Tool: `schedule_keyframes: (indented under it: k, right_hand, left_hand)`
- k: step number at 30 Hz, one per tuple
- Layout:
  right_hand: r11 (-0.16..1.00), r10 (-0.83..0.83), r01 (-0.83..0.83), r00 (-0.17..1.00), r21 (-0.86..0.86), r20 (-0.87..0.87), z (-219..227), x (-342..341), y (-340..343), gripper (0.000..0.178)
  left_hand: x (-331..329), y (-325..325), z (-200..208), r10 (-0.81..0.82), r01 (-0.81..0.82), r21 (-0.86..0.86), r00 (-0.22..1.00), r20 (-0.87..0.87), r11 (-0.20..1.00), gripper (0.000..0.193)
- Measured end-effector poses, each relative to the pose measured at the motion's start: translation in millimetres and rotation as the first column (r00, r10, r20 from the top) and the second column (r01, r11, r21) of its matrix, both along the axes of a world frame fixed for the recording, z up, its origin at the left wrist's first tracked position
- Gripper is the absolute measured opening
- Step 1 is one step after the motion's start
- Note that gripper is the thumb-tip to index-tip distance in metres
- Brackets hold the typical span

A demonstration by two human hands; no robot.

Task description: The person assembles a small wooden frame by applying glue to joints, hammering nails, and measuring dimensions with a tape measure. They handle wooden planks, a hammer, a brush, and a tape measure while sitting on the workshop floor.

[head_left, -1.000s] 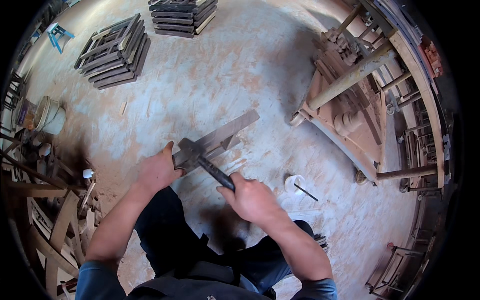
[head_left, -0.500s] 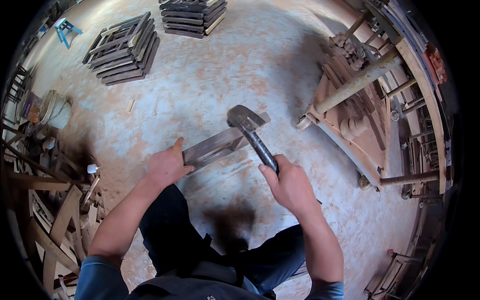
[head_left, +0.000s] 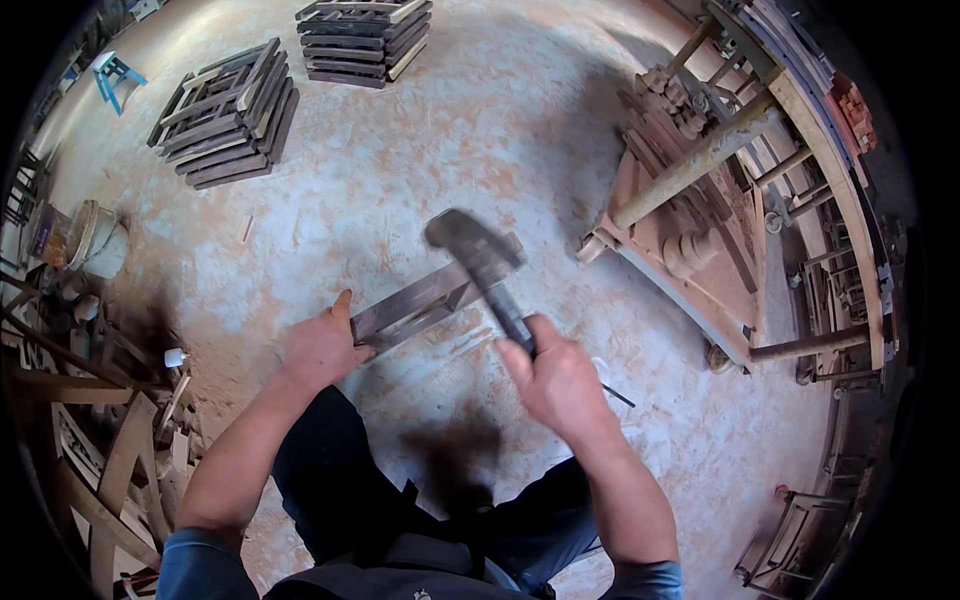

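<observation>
My left hand (head_left: pixel 322 346) is closed round the near end of a dark wooden frame (head_left: pixel 398 306), thumb pointing up along its end. The frame is made of narrow bars and slants away from me to the right. In my right hand (head_left: pixel 556 378) is a claw hammer (head_left: pixel 498 293), gripped by its dark handle. Its head, smeared by motion, is over the far end of the frame; whether it touches the wood I cannot tell. Beyond my right hand a thin dark rod (head_left: pixel 618 395) shows near the floor.
Two stacks of dark wooden frames (head_left: pixel 228 125) stand on the floor ahead. To the right is a wheeled wooden cart (head_left: pixel 690 280) bearing turned pieces and bars. A white bucket (head_left: pixel 103 245) and scrap wood (head_left: pixel 125 460) lie left. A blue stool (head_left: pixel 116 78) stands far left.
The hammer and my right hand have shifted slightly left, and the hammer head is now blurred. The whole scene has slid a little left. My left hand keeps its hold on the frame.
</observation>
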State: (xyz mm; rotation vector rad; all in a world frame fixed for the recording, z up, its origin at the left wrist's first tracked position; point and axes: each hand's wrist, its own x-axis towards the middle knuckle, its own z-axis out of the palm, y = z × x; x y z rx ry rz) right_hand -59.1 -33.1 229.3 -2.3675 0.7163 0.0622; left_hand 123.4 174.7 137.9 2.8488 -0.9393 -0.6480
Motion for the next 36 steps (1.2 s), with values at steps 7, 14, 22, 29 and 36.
schedule_keyframes:
  k: [7,14,22,29,36]
  right_hand:
    - [0.996,-0.079,0.076,0.994,-0.044,-0.071,-23,-6,-32,0.043]
    - [0.994,-0.089,0.080,0.987,-0.074,-0.135,-29,-13,-37,0.042]
    - [0.939,-0.331,0.322,0.942,-0.124,-0.054,-61,-117,-56,0.032]
    - [0.754,-0.525,0.626,0.756,0.199,-0.392,-146,-223,-52,0.034]
    - [0.850,-0.391,0.521,0.723,0.077,-0.570,-225,-287,-19,0.042]
  left_hand:
    - [-1,0,-6,-0.036,0.037,-0.022,0.998,0.045,0.999,0.094]
    - [0,-4,-3,-0.058,0.059,-0.015,0.998,0.034,0.998,0.092]
    - [27,62,-43,-0.189,-0.407,-0.753,0.803,-0.565,0.518,0.109]
    - [3,63,-121,-0.219,-0.694,-0.664,0.627,-0.748,0.280,0.148]
    - [-23,67,-219,-0.069,-0.406,-0.767,0.863,-0.501,0.497,0.100]
